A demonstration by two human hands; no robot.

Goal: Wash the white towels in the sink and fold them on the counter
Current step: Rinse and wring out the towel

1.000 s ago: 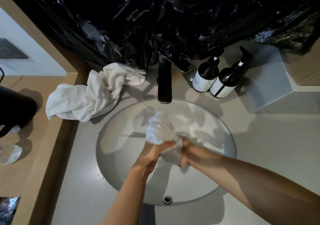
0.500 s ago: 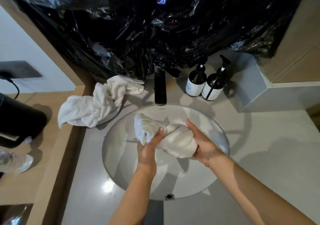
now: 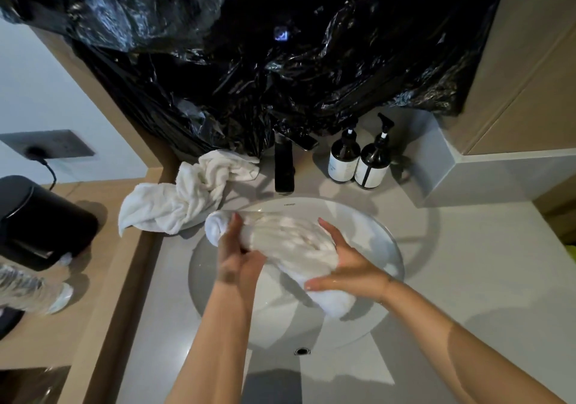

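Head view: rolled towel (image 3: 286,244) lengthwise upper-left to lower-right.

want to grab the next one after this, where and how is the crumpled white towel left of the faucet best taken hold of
Judging by its pose, grip the crumpled towel at the twisted, bunched waist in its middle, coming from above with the left hand, the nearer one. That knot gathers most of the folds, so the loose ends should lift together; its near edge overhangs the sink rim. Both hands now hold the rolled towel.
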